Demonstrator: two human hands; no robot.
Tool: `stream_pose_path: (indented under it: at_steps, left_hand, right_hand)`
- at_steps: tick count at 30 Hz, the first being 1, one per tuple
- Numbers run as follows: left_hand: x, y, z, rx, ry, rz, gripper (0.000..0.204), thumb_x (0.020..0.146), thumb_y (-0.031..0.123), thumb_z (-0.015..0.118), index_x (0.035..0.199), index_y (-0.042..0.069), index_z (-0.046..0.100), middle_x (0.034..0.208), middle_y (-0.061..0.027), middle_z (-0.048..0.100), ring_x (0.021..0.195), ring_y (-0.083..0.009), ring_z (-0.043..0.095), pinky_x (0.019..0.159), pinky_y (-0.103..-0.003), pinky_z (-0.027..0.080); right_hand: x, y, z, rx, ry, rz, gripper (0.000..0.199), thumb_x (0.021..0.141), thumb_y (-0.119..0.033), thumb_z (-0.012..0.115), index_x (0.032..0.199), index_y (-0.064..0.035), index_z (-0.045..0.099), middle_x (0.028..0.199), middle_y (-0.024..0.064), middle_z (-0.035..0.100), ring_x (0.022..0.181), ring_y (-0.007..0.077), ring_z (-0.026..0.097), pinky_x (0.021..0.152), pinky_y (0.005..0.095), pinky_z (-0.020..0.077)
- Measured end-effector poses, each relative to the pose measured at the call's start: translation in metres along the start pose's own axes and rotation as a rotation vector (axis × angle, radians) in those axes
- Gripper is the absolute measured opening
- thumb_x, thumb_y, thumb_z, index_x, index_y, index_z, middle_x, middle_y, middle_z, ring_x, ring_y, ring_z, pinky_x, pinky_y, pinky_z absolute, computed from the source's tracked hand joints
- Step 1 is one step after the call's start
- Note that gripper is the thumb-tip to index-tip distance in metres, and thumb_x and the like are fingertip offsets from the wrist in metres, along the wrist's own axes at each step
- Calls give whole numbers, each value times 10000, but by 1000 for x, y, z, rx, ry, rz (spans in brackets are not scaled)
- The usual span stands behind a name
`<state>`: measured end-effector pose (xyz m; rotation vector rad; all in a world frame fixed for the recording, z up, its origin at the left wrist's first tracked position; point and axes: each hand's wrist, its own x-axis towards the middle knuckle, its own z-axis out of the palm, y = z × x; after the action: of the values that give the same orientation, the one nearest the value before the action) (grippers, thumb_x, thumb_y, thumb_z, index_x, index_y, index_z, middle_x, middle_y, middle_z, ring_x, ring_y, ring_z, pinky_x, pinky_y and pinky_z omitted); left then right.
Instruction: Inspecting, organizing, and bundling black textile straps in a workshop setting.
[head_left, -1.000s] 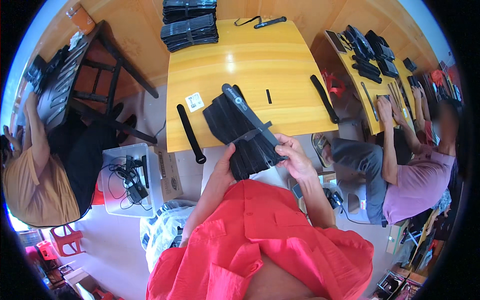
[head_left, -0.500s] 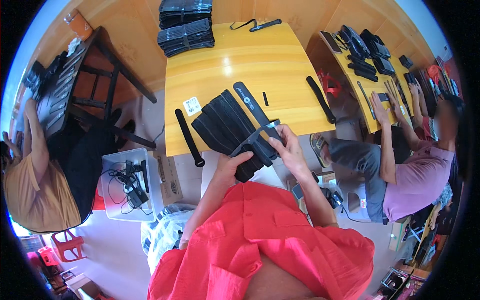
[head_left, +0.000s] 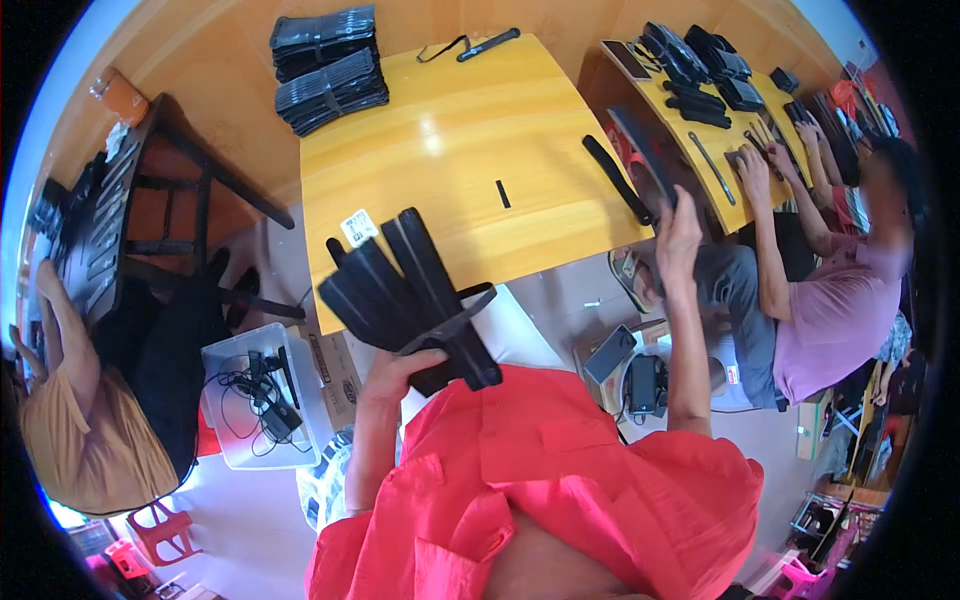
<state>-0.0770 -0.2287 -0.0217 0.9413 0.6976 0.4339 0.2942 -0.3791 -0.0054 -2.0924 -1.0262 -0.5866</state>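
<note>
My left hand (head_left: pixel 405 372) grips a fanned bundle of flat black straps (head_left: pixel 392 285) at its near end, thumb on top. A thin dark band (head_left: pixel 445 332) runs around the bundle, its looped end standing out to the right. My right hand (head_left: pixel 679 238) is raised off the table's right edge, closed on the lower end of a single black strap (head_left: pixel 643 150) that points up and away. Just left of it, another black strap (head_left: pixel 612 175) lies along the table edge. A white printed label (head_left: pixel 358 228) sits beyond the bundle.
On the yellow table (head_left: pixel 440 165) are a short black strip (head_left: pixel 503 194), a strap with a cord (head_left: pixel 488 45) and stacked black bundles (head_left: pixel 330 95). A clear bin of cables (head_left: pixel 265 440) stands at left. Other people sit on both sides; a person in pink (head_left: pixel 835 330) works at the right.
My right hand has left the bundle and moved right, taking one strap that stuck out of it. My left hand still holds the bundle. The view has shifted slightly.
</note>
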Motion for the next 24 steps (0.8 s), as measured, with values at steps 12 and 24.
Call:
stream_pose_path:
  at_steps: [12, 24]
  left_hand:
    - [14, 8, 10, -91, 43, 25, 540, 631, -19, 693, 1144, 7, 527, 1054, -79, 599, 977, -202, 560, 884, -306, 414]
    - [33, 1, 26, -16, -11, -14, 557, 636, 50, 728, 1151, 10, 519, 1058, -89, 598, 983, -189, 553, 896, -301, 401]
  right_hand:
    - [-19, 16, 65, -107, -288, 195, 264, 820, -180, 561, 1011, -5, 507, 977, 204, 514, 893, 382, 512, 759, 458, 418]
    - [-10, -135, 21, 691, -569, -265, 370, 773, -205, 639, 1088, -39, 536, 1055, 128, 519, 1056, 248, 481, 866, 353, 393]
